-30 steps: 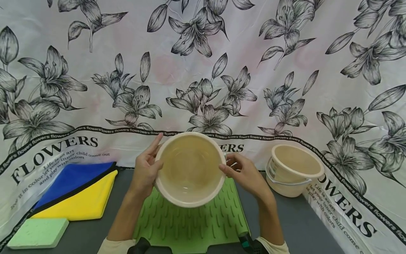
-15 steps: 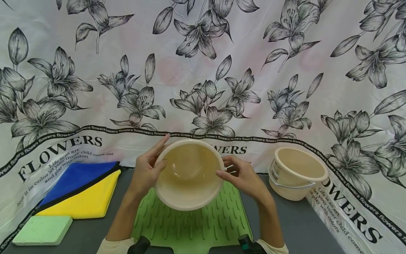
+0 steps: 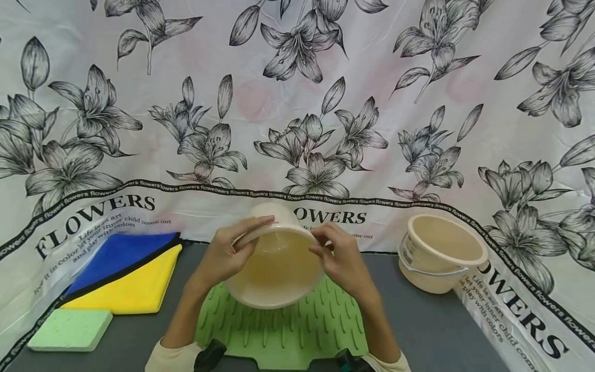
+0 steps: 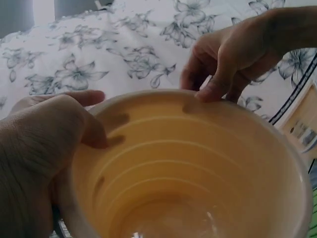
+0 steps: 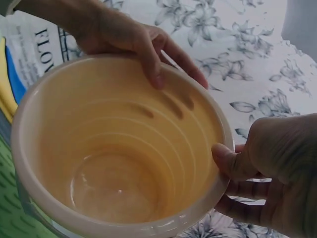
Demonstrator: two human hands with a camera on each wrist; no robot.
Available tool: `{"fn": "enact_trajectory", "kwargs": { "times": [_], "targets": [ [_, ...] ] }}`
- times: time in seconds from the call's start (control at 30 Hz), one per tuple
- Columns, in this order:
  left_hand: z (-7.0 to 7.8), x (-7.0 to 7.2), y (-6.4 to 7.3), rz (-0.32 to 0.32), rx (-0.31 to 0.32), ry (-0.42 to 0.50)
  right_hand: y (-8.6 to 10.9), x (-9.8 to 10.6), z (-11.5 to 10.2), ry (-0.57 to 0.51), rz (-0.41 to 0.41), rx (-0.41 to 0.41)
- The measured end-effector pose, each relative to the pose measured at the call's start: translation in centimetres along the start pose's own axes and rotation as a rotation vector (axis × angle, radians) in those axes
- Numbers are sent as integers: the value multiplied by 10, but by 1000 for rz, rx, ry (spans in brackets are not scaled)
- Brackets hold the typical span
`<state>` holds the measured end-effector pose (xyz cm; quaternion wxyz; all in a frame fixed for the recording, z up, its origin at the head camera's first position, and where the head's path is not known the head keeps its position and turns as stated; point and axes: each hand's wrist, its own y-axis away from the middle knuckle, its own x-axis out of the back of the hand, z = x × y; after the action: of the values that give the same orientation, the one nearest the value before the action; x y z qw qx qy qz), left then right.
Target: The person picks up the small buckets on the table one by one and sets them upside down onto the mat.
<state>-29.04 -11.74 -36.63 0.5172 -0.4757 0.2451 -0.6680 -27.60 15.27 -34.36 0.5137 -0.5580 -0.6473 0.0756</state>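
We see the cream bucket (image 3: 279, 274) tipped further than a second ago, mouth angled down over the green mat (image 3: 283, 336), so head view shows less inside; left hand (image 3: 229, 252) and right hand (image 3: 342, 259) pinch its rim; we spot nothing in it; second bucket (image 3: 429, 280) upright at right, nothing visible inside

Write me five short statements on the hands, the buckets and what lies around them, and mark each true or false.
1. The left hand and right hand both grip the rim of the held bucket. True.
2. The held bucket's opening faces away from the person. False: it is tilted with its opening toward the person.
3. The other bucket has a handle. True.
4. The other bucket stands left of the hands. False: it stands to their right.
5. The light green block lies nearer the person than the blue and yellow cloth. True.
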Motion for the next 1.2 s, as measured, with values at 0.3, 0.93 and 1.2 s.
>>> {"fn": "enact_trajectory", "kwargs": {
  "times": [0.3, 0.93, 1.2],
  "targets": [
    [3, 26, 9, -144, 171, -119, 1, -30, -5, 117, 68, 60],
    [-7, 46, 14, 54, 1008, 63, 1, -73, -6, 300, 215, 255],
    [-18, 47, 19, 64, 1031, 101, 1, -71, -2, 206, 50, 348]
  ]
}}
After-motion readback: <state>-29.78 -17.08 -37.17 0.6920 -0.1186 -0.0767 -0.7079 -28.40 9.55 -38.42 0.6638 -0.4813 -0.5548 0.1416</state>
